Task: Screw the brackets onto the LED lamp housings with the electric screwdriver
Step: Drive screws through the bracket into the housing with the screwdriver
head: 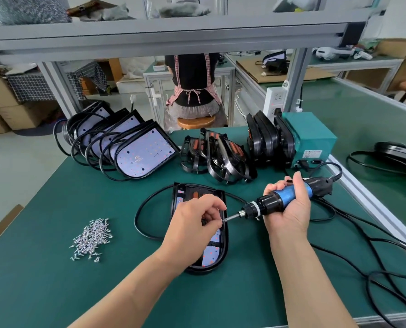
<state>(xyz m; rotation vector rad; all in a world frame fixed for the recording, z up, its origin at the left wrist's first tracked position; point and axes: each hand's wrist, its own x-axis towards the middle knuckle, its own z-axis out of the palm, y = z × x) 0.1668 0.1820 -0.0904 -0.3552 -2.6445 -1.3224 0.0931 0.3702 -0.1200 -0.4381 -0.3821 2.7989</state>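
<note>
A black LED lamp housing (215,256) with a bracket on it lies flat on the green table, its cable looping to the left. My right hand (289,207) grips the blue and black electric screwdriver (277,201), held nearly level with its bit pointing left. My left hand (194,217) hovers over the housing and pinches a small screw (222,220) at the tip of the bit. A pile of silver screws (91,239) lies on the table to the left.
Several housings (135,147) with white LED boards lean in a row at the back left. Loose black brackets (218,155) and stacked parts (268,140) stand by a teal power box (313,138). Black cables (374,252) trail right. A person sits behind the bench.
</note>
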